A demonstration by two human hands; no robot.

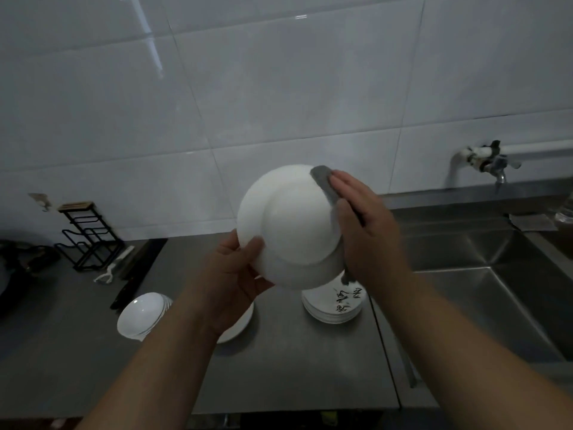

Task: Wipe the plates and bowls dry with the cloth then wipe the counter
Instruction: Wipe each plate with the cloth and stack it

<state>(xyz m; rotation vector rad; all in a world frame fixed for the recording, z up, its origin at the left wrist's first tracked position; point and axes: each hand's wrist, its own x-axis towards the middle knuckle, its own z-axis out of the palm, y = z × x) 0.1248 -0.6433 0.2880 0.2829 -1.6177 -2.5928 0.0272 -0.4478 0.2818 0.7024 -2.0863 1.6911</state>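
Left hand point(231, 274) grips plate point(291, 225) rim; right hand point(366, 231) presses cloth point(325, 187) flat against plate.

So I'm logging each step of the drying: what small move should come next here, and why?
Probably slide the grey cloth leftward across the plate. The right hand presses it at the plate's right edge only, while the left hand grips the opposite rim.

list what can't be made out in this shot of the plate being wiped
Head view, the only one:
- Plate: far face turned away; wet or dry unknown.
- Cloth: mostly hidden under the right hand.
- White dish on the counter: largely behind the left hand.
- Patterned plates: markings too blurred to read, top covered by the held plate.
- Dark items at left edge: cut off, too dim.
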